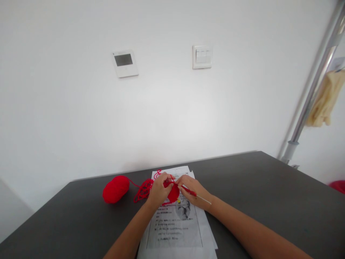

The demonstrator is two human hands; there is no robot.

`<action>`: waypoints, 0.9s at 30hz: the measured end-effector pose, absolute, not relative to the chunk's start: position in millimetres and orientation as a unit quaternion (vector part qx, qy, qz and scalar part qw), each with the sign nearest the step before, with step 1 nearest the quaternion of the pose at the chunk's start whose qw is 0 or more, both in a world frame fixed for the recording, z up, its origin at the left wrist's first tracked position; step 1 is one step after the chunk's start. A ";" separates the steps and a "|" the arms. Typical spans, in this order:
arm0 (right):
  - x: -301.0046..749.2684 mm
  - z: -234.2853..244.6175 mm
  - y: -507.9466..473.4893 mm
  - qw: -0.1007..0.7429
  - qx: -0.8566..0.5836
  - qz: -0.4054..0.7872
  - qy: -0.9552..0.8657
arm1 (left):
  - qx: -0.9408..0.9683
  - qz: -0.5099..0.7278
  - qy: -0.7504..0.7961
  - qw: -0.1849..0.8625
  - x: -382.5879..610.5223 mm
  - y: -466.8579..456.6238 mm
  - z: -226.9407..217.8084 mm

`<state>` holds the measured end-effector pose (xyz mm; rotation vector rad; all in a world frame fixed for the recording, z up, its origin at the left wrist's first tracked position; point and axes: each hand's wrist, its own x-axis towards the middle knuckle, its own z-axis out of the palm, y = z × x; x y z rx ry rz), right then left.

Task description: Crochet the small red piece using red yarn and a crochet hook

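My left hand (pixel 157 190) is closed on a small round red crochet piece (pixel 174 193), held just above printed paper sheets (pixel 175 230). My right hand (pixel 194 190) pinches a crochet hook (pixel 195 195) with a red grip and a thin metal shaft, its tip at the piece. Red yarn runs from the piece to a loose tangle (pixel 142 190) and on to a red yarn ball (pixel 115 189) lying to the left on the dark table (pixel 269 201).
A white wall rises just behind the table, with a small screen panel (pixel 124 63) and a light switch (pixel 202 57). At the right stand a slanted metal pole (pixel 309 100), a hanging cream cloth (pixel 326 99) and something red (pixel 338 186) low down.
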<state>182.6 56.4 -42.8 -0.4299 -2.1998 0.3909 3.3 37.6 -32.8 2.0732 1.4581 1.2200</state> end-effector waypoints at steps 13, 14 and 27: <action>186.1 -44.0 57.8 0.442 -0.175 0.173 -0.863 | 0.703 0.452 0.505 0.214 3.1 40.3 -36.7; 187.1 -43.9 58.5 0.442 -0.176 0.184 -0.860 | 0.699 0.453 0.504 0.228 2.2 41.3 -37.4; 188.3 -44.0 57.4 0.443 -0.167 0.185 -0.861 | 0.701 0.463 0.494 0.222 -1.9 45.7 -40.7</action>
